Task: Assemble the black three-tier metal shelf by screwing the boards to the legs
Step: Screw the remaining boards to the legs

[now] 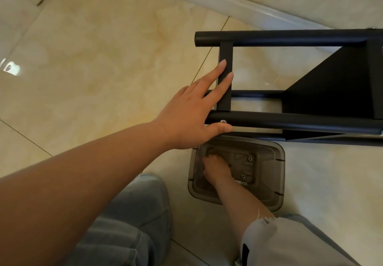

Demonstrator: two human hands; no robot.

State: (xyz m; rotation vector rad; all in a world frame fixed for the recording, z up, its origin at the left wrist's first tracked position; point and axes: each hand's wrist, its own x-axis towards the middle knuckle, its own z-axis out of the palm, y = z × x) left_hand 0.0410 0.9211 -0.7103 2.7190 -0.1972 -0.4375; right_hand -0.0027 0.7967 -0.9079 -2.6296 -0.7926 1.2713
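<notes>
One glossy beige tiled floor (103, 58), pale skirting (238, 2), perhaps.

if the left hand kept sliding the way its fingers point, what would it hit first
Probably the upper black leg tube. The left hand lies open on the flat crossbar, fingers pointing along it toward that tube, with nothing between, though depth is hard to judge.

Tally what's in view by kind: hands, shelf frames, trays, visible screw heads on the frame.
Hands: 2, left hand and right hand
Black shelf frame: 1
Grey plastic tray: 1
Screw head on the frame: 1
Total: 5
</notes>
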